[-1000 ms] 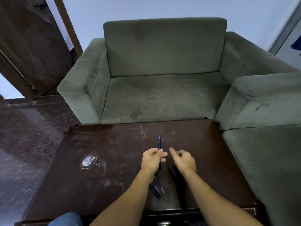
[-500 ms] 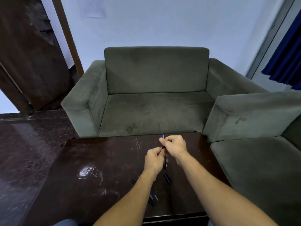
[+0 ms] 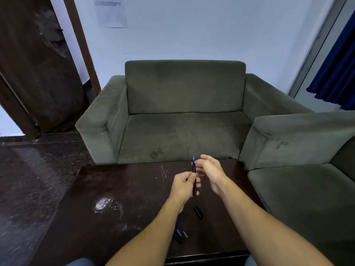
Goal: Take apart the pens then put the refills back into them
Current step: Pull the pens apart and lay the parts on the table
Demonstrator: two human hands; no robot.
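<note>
Head cam: our left hand [image 3: 183, 186] pinched the slim black blue-tipped pen [image 3: 194, 169] upright, right hand [image 3: 212, 168] loose-fingered, empty beside it; we reckoned a straight pull best.

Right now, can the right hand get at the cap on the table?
Probably yes: the right hand holds nothing, and the cap lies uncovered on the table near the left hand.

Left hand [image 3: 183, 186] and right hand [image 3: 211, 169] are bare, forearms [image 3: 146, 237] too; blue trouser fabric [image 3: 80, 262] covers the knees.
</note>
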